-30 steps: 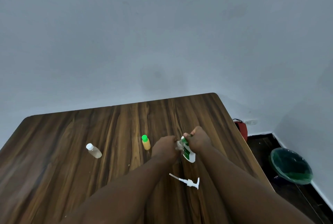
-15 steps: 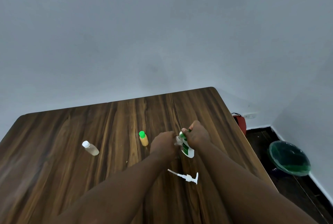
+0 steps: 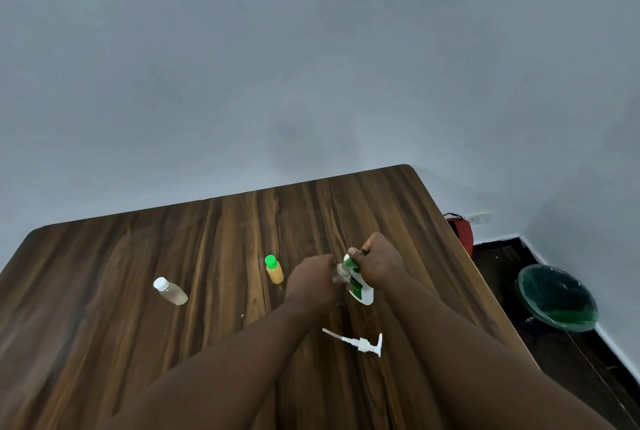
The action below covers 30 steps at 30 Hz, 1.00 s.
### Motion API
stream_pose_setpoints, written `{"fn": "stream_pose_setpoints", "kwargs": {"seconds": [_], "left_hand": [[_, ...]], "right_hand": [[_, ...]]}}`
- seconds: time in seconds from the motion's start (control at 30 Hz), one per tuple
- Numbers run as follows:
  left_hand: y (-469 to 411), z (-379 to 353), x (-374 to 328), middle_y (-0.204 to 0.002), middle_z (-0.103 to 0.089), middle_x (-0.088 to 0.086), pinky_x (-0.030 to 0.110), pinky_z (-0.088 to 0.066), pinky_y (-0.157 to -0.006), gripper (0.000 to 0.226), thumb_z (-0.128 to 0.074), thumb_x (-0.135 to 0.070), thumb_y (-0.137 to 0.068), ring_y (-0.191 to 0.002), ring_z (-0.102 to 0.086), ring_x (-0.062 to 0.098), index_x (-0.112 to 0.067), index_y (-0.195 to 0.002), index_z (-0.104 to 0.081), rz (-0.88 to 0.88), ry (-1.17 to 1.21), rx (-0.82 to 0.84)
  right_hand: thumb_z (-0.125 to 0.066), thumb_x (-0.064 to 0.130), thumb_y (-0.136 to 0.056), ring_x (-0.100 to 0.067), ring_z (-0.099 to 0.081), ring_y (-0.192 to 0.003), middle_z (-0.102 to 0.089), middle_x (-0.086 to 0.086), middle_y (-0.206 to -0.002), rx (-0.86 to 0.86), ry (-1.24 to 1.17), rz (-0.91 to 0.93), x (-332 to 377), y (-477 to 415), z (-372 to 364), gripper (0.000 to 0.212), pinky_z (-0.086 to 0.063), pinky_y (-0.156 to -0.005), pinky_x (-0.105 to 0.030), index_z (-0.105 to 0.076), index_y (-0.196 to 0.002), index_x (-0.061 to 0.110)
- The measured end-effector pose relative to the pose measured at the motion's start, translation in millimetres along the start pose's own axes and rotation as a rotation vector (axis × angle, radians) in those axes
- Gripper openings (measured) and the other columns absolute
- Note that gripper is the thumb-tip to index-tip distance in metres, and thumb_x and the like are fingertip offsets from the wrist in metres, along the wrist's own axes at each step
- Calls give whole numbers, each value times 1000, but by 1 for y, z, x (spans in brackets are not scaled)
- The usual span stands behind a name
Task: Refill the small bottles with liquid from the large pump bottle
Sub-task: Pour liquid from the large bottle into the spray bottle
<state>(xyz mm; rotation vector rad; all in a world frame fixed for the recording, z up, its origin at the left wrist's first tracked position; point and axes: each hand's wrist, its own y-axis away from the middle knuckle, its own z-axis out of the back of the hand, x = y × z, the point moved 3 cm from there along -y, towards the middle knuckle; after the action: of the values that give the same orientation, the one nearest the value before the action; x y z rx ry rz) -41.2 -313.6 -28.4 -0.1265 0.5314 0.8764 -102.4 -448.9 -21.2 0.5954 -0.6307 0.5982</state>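
Both your hands are gripping: right hand tipping the big bottle, left hand maybe holding a small bottle; shaking is risking spills.

Table across the lower frame: dark brown, streaked with lighter wood grain. Centre right, the large bottle is white with a green label, and the small clear bottle just left of it is see-through. Further left, a green-capped bottle, orange-yellow inside. Then a white-capped bottle, pale beige. White pump lower centre. Wall pale blue-grey. Green bin far right.
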Motion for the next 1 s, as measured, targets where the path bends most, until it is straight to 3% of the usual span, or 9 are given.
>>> {"fn": "stream_pose_setpoints", "kwargs": {"seconds": [0.23,0.57,0.77,0.93,1.0], "left_hand": [[-1,2,2,-101,-72,-7,26,-51,-72,23,-78,-32,-87,-90,-66,11,-23,-108,-71,-17,5,-16],[0,1,0,-93,-71,-7,18,-36,-57,15,-75,-33,-90,-82,-64,9,-23,-100,-71,-3,30,0],[-1,3,1,-96,-71,-8,22,-47,-68,18,-75,-34,-90,-86,-65,9,-23,-103,-71,-17,22,-23],[-4,1,2,-97,-72,-7,18,-39,-60,19,-76,-32,-89,-85,-65,9,-22,-103,-71,-21,-2,-6],[-3,-2,2,-95,-72,-8,21,-47,-64,17,-77,-32,-88,-84,-65,8,-23,-102,-71,-5,0,1]], "right_hand": [[-64,39,-95,-14,-54,-80,-58,-3,-90,52,-9,0,3,-3,8,28,-45,-69,-29,-52,-99,14],[-62,40,-95,-7,-49,-71,-57,-2,-89,19,29,6,1,2,4,26,-35,-56,-22,-49,-98,17],[-62,40,-95,-14,-55,-80,-60,-5,-92,47,33,23,5,-1,9,28,-44,-66,-28,-52,-100,15],[-61,39,-97,-11,-53,-77,-58,-3,-91,33,53,51,3,0,7,25,-43,-65,-26,-50,-98,16],[-61,38,-97,-10,-52,-76,-57,-2,-90,27,59,46,1,1,5,24,-41,-64,-25,-48,-96,18]]}}
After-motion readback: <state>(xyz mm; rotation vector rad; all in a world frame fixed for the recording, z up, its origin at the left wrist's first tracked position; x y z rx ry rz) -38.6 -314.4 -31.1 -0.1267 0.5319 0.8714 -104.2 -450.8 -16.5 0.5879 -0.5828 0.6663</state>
